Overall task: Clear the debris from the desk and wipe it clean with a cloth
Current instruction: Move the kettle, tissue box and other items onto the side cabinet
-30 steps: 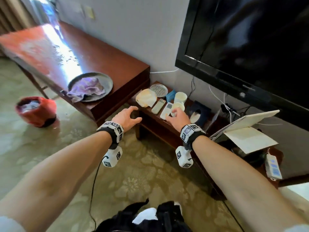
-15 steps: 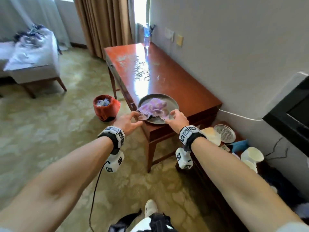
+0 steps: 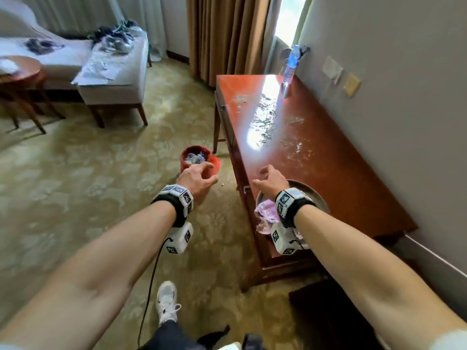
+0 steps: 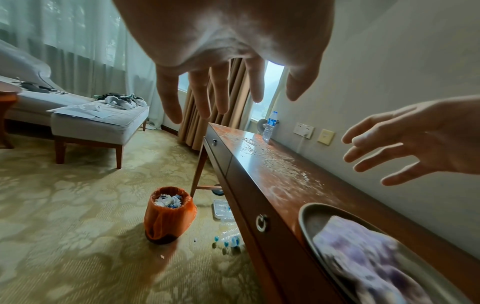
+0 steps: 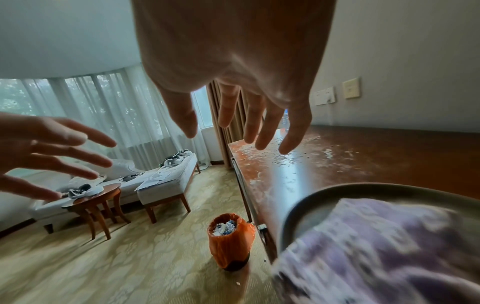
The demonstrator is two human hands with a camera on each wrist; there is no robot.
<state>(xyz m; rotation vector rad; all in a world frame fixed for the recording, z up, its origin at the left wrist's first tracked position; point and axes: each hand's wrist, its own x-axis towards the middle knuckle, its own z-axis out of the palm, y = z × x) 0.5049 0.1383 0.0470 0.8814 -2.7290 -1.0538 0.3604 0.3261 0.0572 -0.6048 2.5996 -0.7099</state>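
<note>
Spreading wide, the fingers [image 4: 170, 98] of the left hand [image 3: 195, 181] hang apart and hold nothing, out over the carpet beside the counter [image 3: 328, 168]. The right hand [image 3: 271, 183] is the same story: its fingers [image 5: 293, 131] are loose and separated, gripping nothing, poised above the counter's near end. Just under that right wrist sits a round grey tray [image 3: 317, 198] on the counter, and a purple cloth [image 3: 265, 215] lies in it, spilling over the tray's near rim. Farther along the counter from the tray, pale crumbs and scraps of debris [image 3: 295, 147] are scattered across the glossy red-brown top. At the counter's far end, against the wall, a clear water bottle [image 3: 290, 65] stands upright. Down on the carpet beside the counter, beyond the left hand, is a bin with an orange liner [image 4: 168, 218], stuffed with crumpled paper.
</note>
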